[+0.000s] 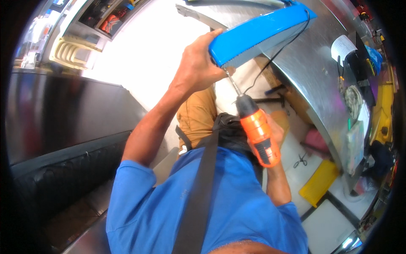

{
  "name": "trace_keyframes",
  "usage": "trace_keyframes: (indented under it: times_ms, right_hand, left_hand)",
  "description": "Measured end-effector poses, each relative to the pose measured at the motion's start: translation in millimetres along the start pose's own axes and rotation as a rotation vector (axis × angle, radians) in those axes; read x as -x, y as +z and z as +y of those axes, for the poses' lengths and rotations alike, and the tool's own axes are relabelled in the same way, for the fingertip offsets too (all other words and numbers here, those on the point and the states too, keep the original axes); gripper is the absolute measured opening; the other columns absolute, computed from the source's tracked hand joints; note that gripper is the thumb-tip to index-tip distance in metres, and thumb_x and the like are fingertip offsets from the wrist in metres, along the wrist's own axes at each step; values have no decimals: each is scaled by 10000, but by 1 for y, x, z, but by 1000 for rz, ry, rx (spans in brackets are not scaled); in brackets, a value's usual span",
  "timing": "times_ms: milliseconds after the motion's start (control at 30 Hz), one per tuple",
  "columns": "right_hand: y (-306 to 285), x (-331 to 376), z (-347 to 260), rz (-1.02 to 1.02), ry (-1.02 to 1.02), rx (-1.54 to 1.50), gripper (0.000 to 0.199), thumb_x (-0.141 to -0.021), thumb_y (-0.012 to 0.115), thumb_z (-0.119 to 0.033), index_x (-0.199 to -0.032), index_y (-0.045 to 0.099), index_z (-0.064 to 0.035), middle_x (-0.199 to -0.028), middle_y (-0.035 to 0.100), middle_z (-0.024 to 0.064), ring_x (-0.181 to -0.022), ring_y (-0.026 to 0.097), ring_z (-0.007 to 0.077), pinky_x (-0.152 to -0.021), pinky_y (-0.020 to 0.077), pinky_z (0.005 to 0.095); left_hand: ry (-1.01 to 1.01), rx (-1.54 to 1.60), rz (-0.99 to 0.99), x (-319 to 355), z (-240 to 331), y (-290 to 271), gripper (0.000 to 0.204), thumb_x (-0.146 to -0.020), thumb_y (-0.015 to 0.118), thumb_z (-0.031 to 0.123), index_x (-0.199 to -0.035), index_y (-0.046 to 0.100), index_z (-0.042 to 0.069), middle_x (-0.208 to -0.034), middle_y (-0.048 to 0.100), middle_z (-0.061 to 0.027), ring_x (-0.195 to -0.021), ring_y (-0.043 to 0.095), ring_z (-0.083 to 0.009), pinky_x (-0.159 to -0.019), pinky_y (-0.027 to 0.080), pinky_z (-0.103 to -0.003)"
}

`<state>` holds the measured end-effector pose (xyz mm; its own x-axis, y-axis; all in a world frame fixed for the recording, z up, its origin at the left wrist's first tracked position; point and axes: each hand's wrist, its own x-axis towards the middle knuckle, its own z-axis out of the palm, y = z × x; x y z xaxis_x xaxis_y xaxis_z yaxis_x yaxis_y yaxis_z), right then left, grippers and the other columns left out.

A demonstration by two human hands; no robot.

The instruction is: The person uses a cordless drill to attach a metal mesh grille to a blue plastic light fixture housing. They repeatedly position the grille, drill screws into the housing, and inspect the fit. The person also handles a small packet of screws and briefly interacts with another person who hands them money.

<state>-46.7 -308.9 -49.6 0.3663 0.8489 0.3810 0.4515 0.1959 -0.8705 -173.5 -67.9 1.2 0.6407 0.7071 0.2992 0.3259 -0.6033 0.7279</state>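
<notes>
Blue long panel, glossy, with a pale ribbed underside.

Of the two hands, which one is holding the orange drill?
The right hand grips the orange drill; the left hand holds the blue panel instead.

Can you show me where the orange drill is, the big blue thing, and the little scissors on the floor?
Orange cordless drill (259, 135), head view, middle of its orange plastic body.
Long blue plastic panel (258, 31), head view, its blue face.
Small scissors (300, 160), head view, where the blades cross, on the white floor.
</notes>
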Motion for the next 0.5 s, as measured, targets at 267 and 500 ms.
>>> trace_keyframes:
  times_ms: [267, 500]
  right_hand:
    - [-7, -11, 2, -46, -168, 167, 484, -761, 794, -34, -1229, 686, 26, -1071, 753, 169, -894, 752, 274, -787, 575, 342]
    - [-4, -2, -4, -28, -35, 148, 515, -772, 782, -46, -1261, 645, 43, -991, 741, 126, -870, 732, 231, -805, 555, 310]
  left_hand:
    - [15, 1, -7, -1, 4, -2, 882, -652, 896, 240, -1400, 529, -49, -1178, 688, -243, -1063, 708, -332, -936, 580, -421]
    - [57, -30, 12, 0, -5, 1, 898, -656, 906, 281, -1399, 527, -49, -1166, 691, -241, -1058, 709, -333, -933, 583, -426]
